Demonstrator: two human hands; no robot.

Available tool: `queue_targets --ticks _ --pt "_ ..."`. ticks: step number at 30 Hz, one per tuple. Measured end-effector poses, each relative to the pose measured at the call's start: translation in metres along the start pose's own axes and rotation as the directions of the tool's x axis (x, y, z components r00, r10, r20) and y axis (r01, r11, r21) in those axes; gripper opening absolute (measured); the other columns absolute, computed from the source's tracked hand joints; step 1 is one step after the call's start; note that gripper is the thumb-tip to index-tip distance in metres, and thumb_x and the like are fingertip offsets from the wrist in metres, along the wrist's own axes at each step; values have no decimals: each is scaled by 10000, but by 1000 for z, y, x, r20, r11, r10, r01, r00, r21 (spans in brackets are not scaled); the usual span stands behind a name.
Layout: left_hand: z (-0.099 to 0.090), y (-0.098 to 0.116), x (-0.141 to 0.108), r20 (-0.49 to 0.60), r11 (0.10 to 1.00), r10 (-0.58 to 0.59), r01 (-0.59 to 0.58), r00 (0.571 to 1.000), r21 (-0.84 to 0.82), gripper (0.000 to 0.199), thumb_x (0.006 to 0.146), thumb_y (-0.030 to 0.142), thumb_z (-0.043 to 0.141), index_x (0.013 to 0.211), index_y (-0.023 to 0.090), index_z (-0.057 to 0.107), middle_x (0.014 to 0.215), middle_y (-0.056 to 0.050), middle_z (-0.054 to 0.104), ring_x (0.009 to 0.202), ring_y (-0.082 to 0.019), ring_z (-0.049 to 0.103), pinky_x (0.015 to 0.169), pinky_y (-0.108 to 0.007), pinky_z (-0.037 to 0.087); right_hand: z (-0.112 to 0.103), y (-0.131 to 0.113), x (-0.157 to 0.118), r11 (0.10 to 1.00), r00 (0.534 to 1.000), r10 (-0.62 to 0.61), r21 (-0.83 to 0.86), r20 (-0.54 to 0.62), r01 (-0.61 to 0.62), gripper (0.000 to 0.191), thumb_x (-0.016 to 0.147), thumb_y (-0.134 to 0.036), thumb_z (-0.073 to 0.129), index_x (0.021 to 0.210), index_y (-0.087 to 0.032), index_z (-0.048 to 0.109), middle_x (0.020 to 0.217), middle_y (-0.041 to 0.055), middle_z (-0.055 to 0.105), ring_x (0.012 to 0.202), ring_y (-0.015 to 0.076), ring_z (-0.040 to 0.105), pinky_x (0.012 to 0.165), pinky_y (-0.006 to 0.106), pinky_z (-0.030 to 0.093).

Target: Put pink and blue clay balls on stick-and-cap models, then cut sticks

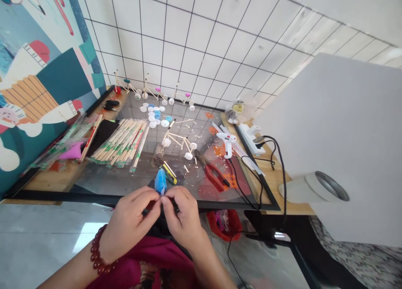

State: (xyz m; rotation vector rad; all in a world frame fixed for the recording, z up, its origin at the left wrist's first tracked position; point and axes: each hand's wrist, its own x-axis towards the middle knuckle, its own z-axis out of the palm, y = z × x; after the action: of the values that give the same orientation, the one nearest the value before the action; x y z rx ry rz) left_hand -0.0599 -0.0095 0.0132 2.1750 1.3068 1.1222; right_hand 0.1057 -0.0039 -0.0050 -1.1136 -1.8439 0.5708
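Note:
My left hand (136,211) and my right hand (184,211) meet just in front of the table's near edge, thumbs and fingertips pinched together. Between them is a small, bright blue, pointed piece (160,181) that looks soft; its lower end is partly hidden by my fingers, and I cannot make out what it is. Just beyond it lies a yellow and black utility knife (170,172). Farther back stands a small bicycle model (177,140) made of wooden sticks, with white bottle caps for wheels.
Pliers with red handles (216,176) and a white glue gun (227,143) lie to the right, near a power strip (251,138). Wrapped chopsticks (121,142) fill the left. Loose bottle caps (154,116) and several finished bicycle models (182,97) stand at the back. A red bin (223,224) sits below.

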Motion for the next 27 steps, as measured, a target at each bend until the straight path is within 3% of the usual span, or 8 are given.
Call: queue_targets --ticks 6,11,16,19,24,27 --pt "8 -7 -13 -41 993 93 -90 995 72 126 937 142 566 983 203 666 908 -45 747 818 -153 719 794 -225 552 -8 -4 -5 990 979 139 14 146 -142 122 934 -321 617 864 -221 607 805 15 679 748 159 613 709 273 458" --pt "11 -11 -15 -81 983 137 -126 987 134 134 915 112 592 967 202 676 908 -48 765 824 -158 736 829 -220 552 -6 -2 -6 989 981 135 37 137 -141 159 986 -278 514 871 -214 603 811 19 679 736 143 609 706 250 458" --pt "12 -12 -11 -90 995 70 -63 993 74 101 897 135 617 899 216 676 856 -13 763 753 -132 728 771 -195 543 5 0 -4 994 996 67 -85 61 -62 127 901 -169 504 811 -218 580 757 18 662 705 150 598 684 250 445" --pt "13 -12 -9 -83 999 11 -7 996 40 92 884 158 620 843 224 668 804 8 752 690 -120 707 701 -188 531 11 2 -2 999 999 34 -38 -16 -35 159 839 -137 491 712 -228 523 656 -12 593 621 129 540 618 231 416" --pt "10 -12 -6 -120 990 -130 135 984 37 112 882 212 598 780 227 641 721 15 713 621 -126 661 646 -211 508 16 10 0 994 975 112 8 -190 -112 142 764 -143 487 649 -225 490 580 -36 484 548 111 460 549 230 365" --pt "11 -14 -3 -147 980 -188 196 971 38 95 863 222 607 772 226 634 701 22 697 609 -128 653 639 -216 498 14 12 2 986 971 166 51 -172 -159 142 750 -145 492 630 -221 486 556 -49 449 515 96 417 519 225 337"
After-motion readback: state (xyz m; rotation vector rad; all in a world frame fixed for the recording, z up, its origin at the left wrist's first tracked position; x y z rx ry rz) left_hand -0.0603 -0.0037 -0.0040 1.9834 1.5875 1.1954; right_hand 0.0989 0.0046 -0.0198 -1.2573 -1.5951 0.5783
